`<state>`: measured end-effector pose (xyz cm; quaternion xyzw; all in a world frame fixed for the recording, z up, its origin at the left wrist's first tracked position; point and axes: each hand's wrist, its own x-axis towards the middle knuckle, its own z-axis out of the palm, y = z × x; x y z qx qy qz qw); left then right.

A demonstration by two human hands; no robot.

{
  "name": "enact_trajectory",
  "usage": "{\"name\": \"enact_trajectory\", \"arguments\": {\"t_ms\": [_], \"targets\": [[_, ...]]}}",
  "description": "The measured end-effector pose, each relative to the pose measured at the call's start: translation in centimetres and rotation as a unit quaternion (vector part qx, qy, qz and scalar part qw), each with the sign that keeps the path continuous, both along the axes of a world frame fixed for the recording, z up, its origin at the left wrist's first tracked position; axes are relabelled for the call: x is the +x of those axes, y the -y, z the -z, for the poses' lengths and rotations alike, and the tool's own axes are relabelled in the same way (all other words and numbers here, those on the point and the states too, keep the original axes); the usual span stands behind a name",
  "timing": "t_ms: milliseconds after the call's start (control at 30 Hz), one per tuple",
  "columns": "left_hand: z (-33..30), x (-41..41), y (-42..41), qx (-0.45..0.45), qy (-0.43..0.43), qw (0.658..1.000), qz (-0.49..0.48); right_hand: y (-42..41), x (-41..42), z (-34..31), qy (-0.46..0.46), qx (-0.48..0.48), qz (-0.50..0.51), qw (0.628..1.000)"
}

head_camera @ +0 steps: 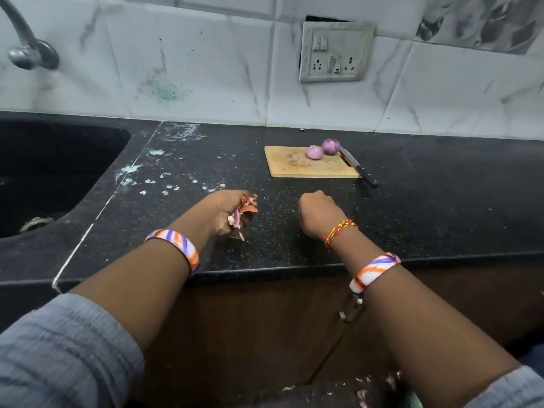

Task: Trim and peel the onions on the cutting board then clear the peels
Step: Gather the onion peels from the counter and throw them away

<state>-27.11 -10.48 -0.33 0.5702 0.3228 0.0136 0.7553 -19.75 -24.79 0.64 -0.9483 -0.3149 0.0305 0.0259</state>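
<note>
Since peels (243, 214) must leave counter, left hand (228, 213) clutches them in bunched fist near edge. Right hand (319, 213) beside it, curled; whether it holds anything, cannot tell. Both peeled onions (323, 149) rest beyond my hands on cutting board (290, 166), knife (357, 166) parked along its right edge, out of reach.

Between the hands and the board (294, 167) lies bare black counter (426, 201), open for a reach. On the board, two onions (323, 150) crowd its far right corner, touching; the near and left parts are bare. A knife (357, 167) lies along the board's right edge, handle jutting nearer. Left, the sink (53, 172) drops away, the tap (23, 42) over it. The wall (206, 69) closes the far side
</note>
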Motion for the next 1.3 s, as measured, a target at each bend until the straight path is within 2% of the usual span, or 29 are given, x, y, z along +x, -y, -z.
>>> {"name": "enact_trajectory", "arguments": {"t_ms": [100,167,233,300,333,367,400,467,533,633,800,900,967,1033,1100,1167,1267,1300], "targets": [[-0.1,-1.5,1.1,0.014,-0.016,0.999,0.039,0.3,-1.7,0.1,-0.079,0.042,-0.016,0.996],[0.0,-2.6,1.8,0.014,-0.023,0.998,0.049,0.9,-3.0,0.2,-0.191,0.136,-0.015,0.972],[0.2,-3.8,2.6,0.001,-0.03,0.998,0.052,1.4,-4.7,0.4,-0.286,0.283,-0.003,0.916],[0.7,-5.5,3.4,-0.014,-0.035,0.998,0.044,1.4,-6.8,0.6,-0.344,0.429,-0.001,0.836],[1.0,-6.3,3.8,-0.016,-0.034,0.998,0.041,1.2,-7.8,0.8,-0.347,0.483,-0.007,0.804],[1.1,-7.2,4.3,-0.019,-0.03,0.999,0.038,1.0,-8.6,1.2,-0.314,0.517,-0.02,0.796],[1.4,-7.9,4.5,-0.027,-0.017,0.999,0.027,0.6,-9.5,1.4,-0.251,0.523,-0.04,0.814],[2.1,-9.6,4.5,-0.06,0.015,0.998,-0.011,-0.1,-11.8,2.3,-0.113,0.481,-0.109,0.862],[3.0,-11.3,3.9,-0.104,0.048,0.992,-0.05,-0.7,-14.2,3.1,-0.031,0.411,-0.191,0.891],[4.7,-14.5,2.1,-0.157,0.064,0.98,-0.105,-2.2,-17.3,4.6,-0.02,0.344,-0.289,0.893],[8.3,-21.0,-3.0,-0.187,0.042,0.951,-0.241,-5.7,-21.9,8.2,-0.187,0.388,-0.337,0.837],[11.4,-25.0,-5.7,-0.193,0.001,0.934,-0.3,-8.2,-25.2,12.1,-0.249,0.329,-0.387,0.825],[13.9,-27.4,-7.4,-0.211,-0.019,0.915,-0.343,-10.1,-27.3,15.0,-0.327,0.272,-0.384,0.819],[17.3,-29.8,-9.4,-0.238,-0.031,0.882,-0.405,-12.7,-29.8,18.5,-0.447,0.229,-0.335,0.797],[21.4,-32.0,-11.3,-0.26,-0.022,0.858,-0.443,-15.5,-32.0,22.0,-0.573,0.219,-0.261,0.745],[26.0,-34.2,-12.6,-0.241,-0.035,0.859,-0.451,-18.4,-34.1,26.0,-0.649,0.206,-0.192,0.707],[32.8,-36.5,-13.6,-0.144,-0.109,0.882,-0.436,-22.2,-36.1,32.7,-0.698,0.199,-0.081,0.683],[35.1,-36.9,-14.0,-0.14,-0.121,0.875,-0.447,-23.2,-36.5,35.1,-0.713,0.197,-0.035,0.672]]}}
